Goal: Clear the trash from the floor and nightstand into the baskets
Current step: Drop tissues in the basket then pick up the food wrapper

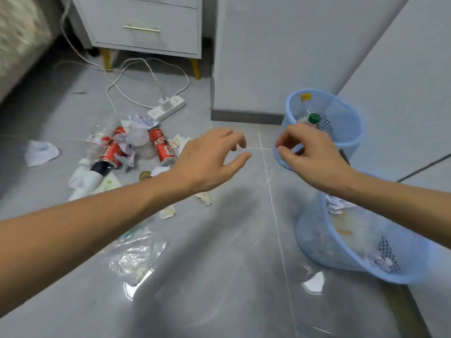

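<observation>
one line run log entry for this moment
left hand open, empty | right hand empty over far basket | red cans on floor

Floor layout: trash heap left, two baskets right, nightstand behind.

Nightstand point(146, 28) stands at the far left against the wall, bed point(22, 45) to its left. Power strip point(166, 107) lies on the floor point(219, 264) in front of it, cable looped behind. Trash heap point(131, 147) lies just before the strip; crumpled paper point(41, 152) sits apart to its left, plastic bag point(136, 254) nearer the camera. Far basket point(341, 111) holds a bottle point(312, 119); near basket point(361, 245), in front of it, holds paper scraps. Left hand point(210, 162) hangs right of the heap, right hand point(310, 157) before the far basket.
</observation>
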